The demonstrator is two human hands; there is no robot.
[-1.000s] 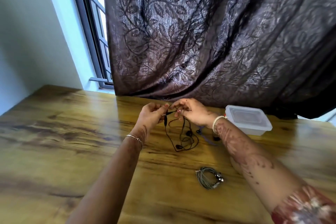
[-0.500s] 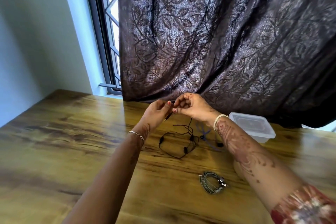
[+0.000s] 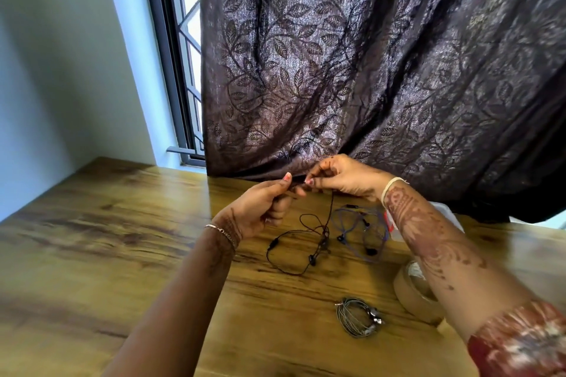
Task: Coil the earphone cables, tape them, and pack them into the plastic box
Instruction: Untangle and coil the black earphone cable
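Observation:
My left hand point(image 3: 265, 203) and my right hand point(image 3: 343, 176) meet above the wooden table, both pinching one end of a black earphone cable point(image 3: 301, 243). The rest of that cable hangs down and lies in loose loops on the table. A blue earphone cable point(image 3: 363, 231) lies uncoiled just to its right. Nearer to me rests a grey earphone cable point(image 3: 358, 317), wound into a tight coil. A roll of brown tape point(image 3: 412, 291) sits under my right forearm. The clear plastic box point(image 3: 448, 214) is mostly hidden behind that forearm.
A dark leaf-patterned curtain point(image 3: 367, 70) hangs down to the table's far edge, right behind my hands. A window frame point(image 3: 171, 70) and white wall stand at the left. The wooden table point(image 3: 107, 239) stretches wide to the left.
My hands have lifted the cable end a little higher and the view has tilted, so the black cable now trails longer onto the table. The tape roll has come into view.

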